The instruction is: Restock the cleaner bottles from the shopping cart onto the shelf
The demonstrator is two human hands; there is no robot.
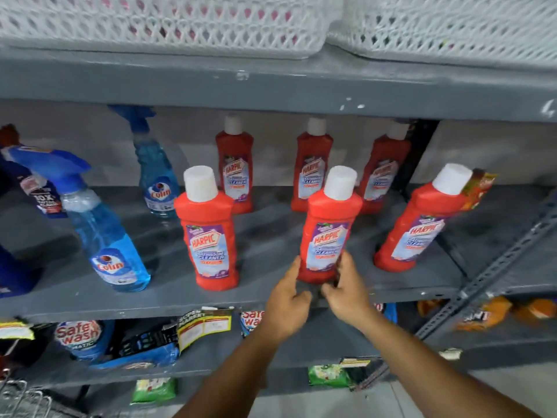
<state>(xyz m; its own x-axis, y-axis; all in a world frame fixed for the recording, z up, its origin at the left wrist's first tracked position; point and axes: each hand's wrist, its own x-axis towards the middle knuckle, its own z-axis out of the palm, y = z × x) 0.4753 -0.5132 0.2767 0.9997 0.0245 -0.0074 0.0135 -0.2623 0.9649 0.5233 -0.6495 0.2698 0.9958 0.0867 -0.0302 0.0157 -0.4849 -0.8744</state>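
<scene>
A red cleaner bottle (330, 224) with a white cap stands at the front of the grey shelf (150, 300). My left hand (286, 300) touches its lower left side and my right hand (346, 291) wraps its lower right side, so both hands hold its base. Another red bottle (208, 233) stands to its left and a tilted one (422, 224) to its right. Three more red bottles (235, 164) (313, 167) (384, 170) stand in a row at the back of the shelf.
Two blue spray bottles (108, 236) (156, 173) and dark blue bottles (33, 188) fill the shelf's left part. White mesh baskets (180, 25) sit on the shelf above. Detergent pouches (81, 339) lie on the shelf below. A wire cart corner (21, 399) shows at bottom left.
</scene>
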